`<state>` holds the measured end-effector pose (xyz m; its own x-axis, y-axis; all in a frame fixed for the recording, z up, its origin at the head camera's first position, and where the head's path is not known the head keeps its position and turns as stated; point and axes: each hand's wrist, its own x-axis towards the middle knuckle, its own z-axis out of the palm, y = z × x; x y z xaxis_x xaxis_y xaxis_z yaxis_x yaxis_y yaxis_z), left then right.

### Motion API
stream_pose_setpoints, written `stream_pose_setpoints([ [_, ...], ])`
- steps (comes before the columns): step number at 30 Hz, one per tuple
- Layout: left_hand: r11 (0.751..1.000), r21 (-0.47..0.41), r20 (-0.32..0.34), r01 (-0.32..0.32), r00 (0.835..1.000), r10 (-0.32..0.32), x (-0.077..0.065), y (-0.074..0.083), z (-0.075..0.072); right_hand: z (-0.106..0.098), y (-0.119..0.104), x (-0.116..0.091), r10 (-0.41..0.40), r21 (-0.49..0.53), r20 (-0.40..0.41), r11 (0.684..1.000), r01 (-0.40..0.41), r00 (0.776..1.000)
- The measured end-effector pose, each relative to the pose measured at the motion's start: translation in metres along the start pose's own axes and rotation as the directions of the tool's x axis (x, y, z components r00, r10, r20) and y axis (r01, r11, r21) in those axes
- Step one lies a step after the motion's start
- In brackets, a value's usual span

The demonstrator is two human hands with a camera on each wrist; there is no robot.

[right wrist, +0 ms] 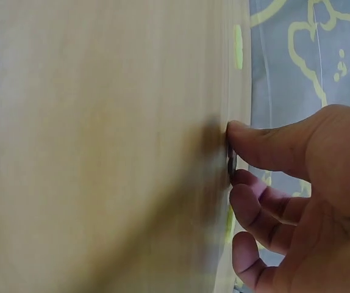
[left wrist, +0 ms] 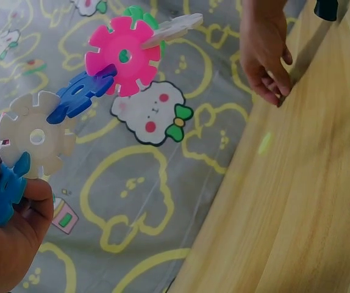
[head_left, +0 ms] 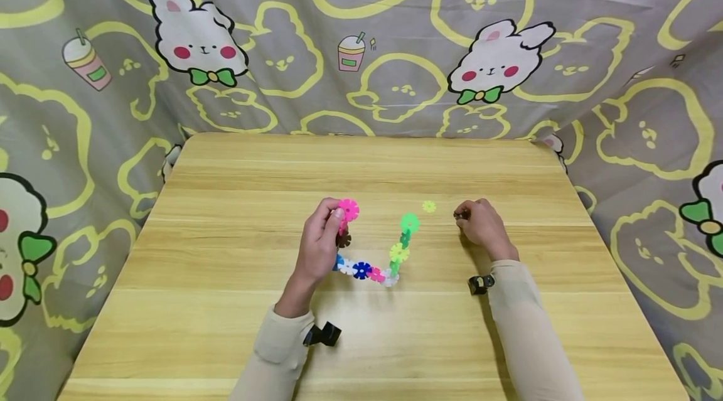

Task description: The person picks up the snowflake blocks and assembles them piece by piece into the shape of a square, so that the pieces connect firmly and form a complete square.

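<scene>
My left hand (head_left: 319,244) grips one end of a chain of notched plastic snowflake discs (head_left: 363,270), with a pink disc (head_left: 349,209) by the thumb. The chain bends into a U, and a green disc (head_left: 410,223) tops its free end. In the left wrist view, a blue disc (left wrist: 7,192) and a white disc (left wrist: 36,135) sit by the fingers. At the tabletop my right hand (head_left: 482,225) pinches a small dark snowflake disc (right wrist: 232,160) between thumb and fingers; its face is mostly hidden. A loose yellow-green disc (head_left: 429,206) lies between the hands.
The wooden table (head_left: 226,213) spreads under both arms. Grey patterned curtain (head_left: 333,93) hangs along its back and sides. A black wrist camera (head_left: 323,334) sits on the left cuff, another wrist camera (head_left: 480,284) on the right.
</scene>
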<state>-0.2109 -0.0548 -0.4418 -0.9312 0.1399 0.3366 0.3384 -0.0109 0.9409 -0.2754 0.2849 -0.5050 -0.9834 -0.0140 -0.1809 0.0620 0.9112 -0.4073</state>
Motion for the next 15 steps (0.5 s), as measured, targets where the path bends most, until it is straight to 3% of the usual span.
stream_pose_setpoints([
  [15,1.000,-0.005,0.004,0.020,1.000,-0.020,-0.0014,-0.0015,0.0016,-0.0048,0.0033,-0.0006,0.006,0.022,0.011,1.000,-0.006,1.000],
])
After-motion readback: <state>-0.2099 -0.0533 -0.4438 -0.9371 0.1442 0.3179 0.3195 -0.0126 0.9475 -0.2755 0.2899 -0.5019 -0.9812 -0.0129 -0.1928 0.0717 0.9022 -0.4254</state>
